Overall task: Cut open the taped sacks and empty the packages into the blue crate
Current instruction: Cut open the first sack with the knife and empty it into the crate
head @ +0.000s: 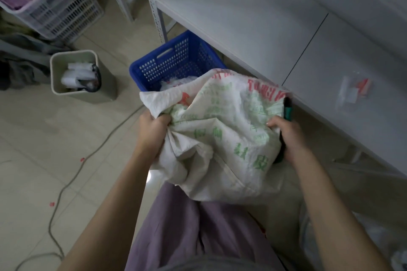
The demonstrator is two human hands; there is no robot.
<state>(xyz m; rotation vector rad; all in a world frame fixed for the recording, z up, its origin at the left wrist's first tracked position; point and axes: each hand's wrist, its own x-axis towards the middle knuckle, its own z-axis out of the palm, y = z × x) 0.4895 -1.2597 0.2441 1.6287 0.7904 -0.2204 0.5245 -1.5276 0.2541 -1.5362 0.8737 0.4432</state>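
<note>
Gripping bunched cloth, my left hand (pixel 154 126) was closed on the left side of the white sack (pixel 218 134). Left of the sack and well apart stood a beige bin (pixel 55 77) with white rolls inside. Sack hung over the near edge of the blue crate (pixel 176 59), its far end at the rim; pale packages (pixel 176 83) showed inside, just beyond it. My right hand (pixel 288 132) clenched the sack's right edge together with a dark green-handled tool (pixel 287 109). Right of the sack, grey shelving (pixel 253 20).
</note>
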